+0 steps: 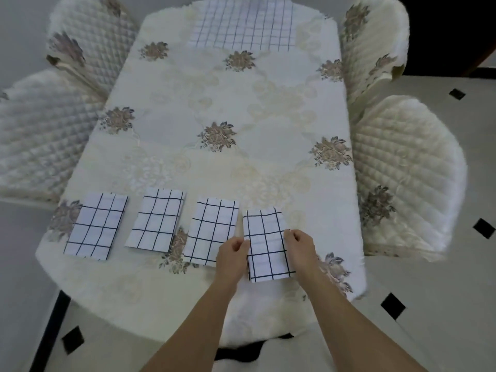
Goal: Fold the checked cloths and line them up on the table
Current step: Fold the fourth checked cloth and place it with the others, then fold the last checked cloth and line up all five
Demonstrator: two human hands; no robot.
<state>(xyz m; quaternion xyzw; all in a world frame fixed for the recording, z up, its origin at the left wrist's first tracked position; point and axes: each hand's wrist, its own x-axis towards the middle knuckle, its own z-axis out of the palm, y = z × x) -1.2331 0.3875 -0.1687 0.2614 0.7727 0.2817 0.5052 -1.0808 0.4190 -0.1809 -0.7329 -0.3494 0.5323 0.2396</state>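
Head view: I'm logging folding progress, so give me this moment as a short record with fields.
folded row: first cloth, second cloth, third cloth, fourth cloth, side by side along the near edge
left hand: pinches fourth cloth's left edge
right hand: pinches its right edge
far end: larger checked cloth lying flat, outside the row
surface: flowered tablecloth

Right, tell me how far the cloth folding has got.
Done: three folded cloths lie in a row near the front edge of the table: the leftmost cloth, the second cloth, the third cloth. In hand: the left hand and right hand pinch the side edges of the fourth cloth at the row's right end. Left: the far cloth, larger, lies at the far end, not yet folded small.
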